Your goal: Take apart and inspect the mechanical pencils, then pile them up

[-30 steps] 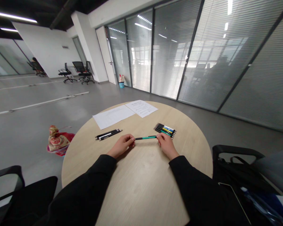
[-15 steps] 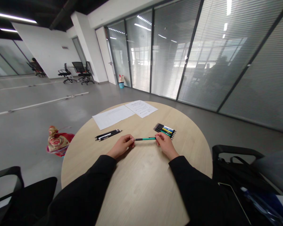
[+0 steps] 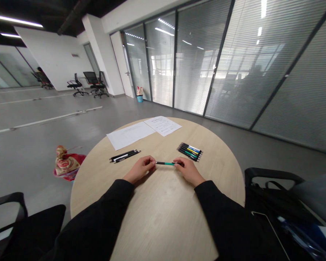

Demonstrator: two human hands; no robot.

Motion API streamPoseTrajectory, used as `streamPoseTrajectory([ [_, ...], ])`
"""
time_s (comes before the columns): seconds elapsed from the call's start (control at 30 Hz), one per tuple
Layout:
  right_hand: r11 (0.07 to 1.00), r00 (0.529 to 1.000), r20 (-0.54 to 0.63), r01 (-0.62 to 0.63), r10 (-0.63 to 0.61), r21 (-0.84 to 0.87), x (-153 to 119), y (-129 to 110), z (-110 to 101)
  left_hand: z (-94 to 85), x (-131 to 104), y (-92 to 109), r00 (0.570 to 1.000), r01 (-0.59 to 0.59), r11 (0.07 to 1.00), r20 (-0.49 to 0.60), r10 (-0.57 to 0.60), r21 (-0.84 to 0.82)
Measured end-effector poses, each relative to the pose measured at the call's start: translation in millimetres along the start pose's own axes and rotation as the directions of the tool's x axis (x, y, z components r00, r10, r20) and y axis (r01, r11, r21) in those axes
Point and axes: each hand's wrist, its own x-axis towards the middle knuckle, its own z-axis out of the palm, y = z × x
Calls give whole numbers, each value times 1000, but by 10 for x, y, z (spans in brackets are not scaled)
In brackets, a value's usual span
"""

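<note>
A green and black pen lies level between my hands, just above the table. My left hand is closed in a pinch at the pen's dark left tip. On the pen's other half, my right hand grips with thumb and fingers, which cover part of that end. Just beyond my right hand, several pens with white, blue, yellow and green barrels lie side by side in a row. Past my left hand rests a small group of black and white pens.
Two printed paper sheets lie toward the far edge of the round wooden table. A red and gold bag is on the floor at left. Chairs stand at both sides, with a black armrest close to the table's right edge.
My right hand has slid a little left along the pen, covering more of its right part. The pen's right end has dipped slightly toward me. My left hand is nearly still.
</note>
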Motion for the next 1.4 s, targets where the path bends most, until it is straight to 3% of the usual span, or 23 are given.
streamPoseTrajectory([
  [0.23,989,997,42,74,-69,-130,-13,-60,-25,-16,23,-70,1000,5,999,7,-5,-52],
  [0.5,992,998,34,55,-51,-118,-34,-96,-30,-32,27,-93,1000,20,1000,24,-20,-21],
  [0.83,993,998,40,48,-43,-110,-34,-105,-38,-14,5,16,999,45,997,8,-45,59],
  [1.1,995,999,36,33,-30,-92,-25,-114,-37,-4,3,-53,998,-25,992,48,32,-124],
  [1.4,993,999,40,37,-33,-109,-28,-118,-44,-6,-1,-44,1000,18,1000,20,-18,6],
])
